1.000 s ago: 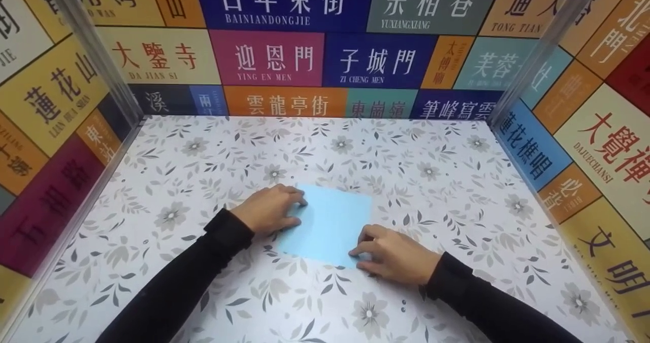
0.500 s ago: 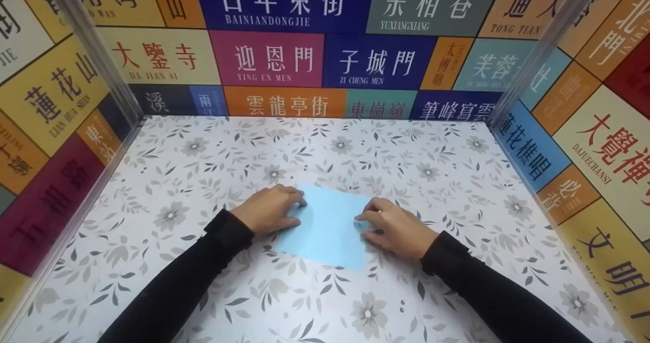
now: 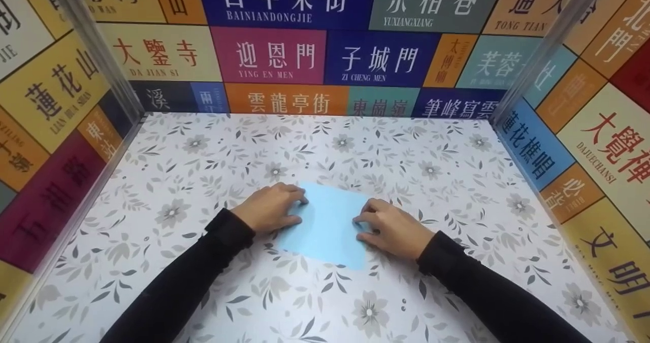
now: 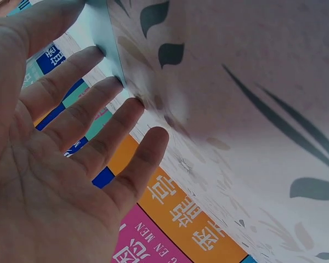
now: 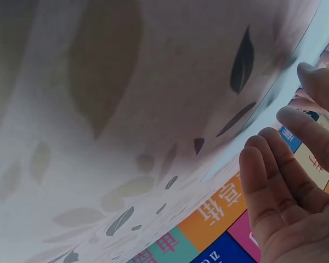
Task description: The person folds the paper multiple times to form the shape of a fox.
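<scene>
I see left hand (image 3: 269,209) and right hand (image 3: 395,228), thumbs apart from fingers, at light-blue paper (image 3: 327,226) on floral tabletop (image 3: 244,282), Chinese-lettered walls (image 3: 274,56) around; right contact's iffy.

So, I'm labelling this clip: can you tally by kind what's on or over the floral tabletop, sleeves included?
Light blue paper sheet: 1
Hands, left hand and right hand: 2
Sleeves, black left sleeve and black right sleeve: 2
Total: 5
</scene>
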{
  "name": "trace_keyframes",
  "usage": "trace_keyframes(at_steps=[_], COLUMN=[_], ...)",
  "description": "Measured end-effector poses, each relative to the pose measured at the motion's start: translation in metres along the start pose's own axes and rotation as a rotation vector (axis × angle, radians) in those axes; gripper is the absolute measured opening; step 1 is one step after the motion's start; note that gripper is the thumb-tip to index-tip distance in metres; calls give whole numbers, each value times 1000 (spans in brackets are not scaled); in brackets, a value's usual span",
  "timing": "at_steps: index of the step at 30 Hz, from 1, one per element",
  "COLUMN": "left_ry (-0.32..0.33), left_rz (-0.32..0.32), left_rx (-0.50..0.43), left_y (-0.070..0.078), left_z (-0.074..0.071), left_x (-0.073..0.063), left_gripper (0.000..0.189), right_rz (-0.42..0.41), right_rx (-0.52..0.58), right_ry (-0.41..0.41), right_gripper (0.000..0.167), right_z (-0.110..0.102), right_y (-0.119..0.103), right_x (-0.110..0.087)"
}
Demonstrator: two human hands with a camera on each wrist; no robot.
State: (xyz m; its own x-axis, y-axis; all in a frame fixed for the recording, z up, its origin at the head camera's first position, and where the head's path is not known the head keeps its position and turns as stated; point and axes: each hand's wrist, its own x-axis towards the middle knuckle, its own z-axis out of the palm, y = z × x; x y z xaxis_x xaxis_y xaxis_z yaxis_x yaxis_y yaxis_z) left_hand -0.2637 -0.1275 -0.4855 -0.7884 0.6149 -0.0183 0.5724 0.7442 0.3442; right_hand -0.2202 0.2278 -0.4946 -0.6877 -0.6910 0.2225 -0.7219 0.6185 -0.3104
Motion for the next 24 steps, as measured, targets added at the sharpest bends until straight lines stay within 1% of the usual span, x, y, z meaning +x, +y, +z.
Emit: trace_keyframes(at_steps=[3, 6, 10, 15, 21, 24], left_ry=[8, 1, -13, -19, 15, 41], left_rz=[1, -15, -34, -33, -22, -34], left_rx=[3, 0, -8, -6, 12, 23], left_y=[0, 1, 2, 2, 0, 0], left_z=[0, -1, -1, -2, -1, -2], left_x=[0, 0, 1, 3, 8, 11], left_gripper=[43, 44, 45, 45, 42, 41], right_rz=[-15, -22, -8, 7, 6, -3], right_rx=[-8, -9, 1, 9, -5, -12], right_ry=[7, 2, -5, -15, -25, -27], right_gripper=[33, 33, 32, 30, 30, 30], right_z=[1, 3, 5, 7, 7, 7], right_y=[-3, -4, -4, -4, -5, -5], right_x=[-2, -4, -5, -5, -5, -5])
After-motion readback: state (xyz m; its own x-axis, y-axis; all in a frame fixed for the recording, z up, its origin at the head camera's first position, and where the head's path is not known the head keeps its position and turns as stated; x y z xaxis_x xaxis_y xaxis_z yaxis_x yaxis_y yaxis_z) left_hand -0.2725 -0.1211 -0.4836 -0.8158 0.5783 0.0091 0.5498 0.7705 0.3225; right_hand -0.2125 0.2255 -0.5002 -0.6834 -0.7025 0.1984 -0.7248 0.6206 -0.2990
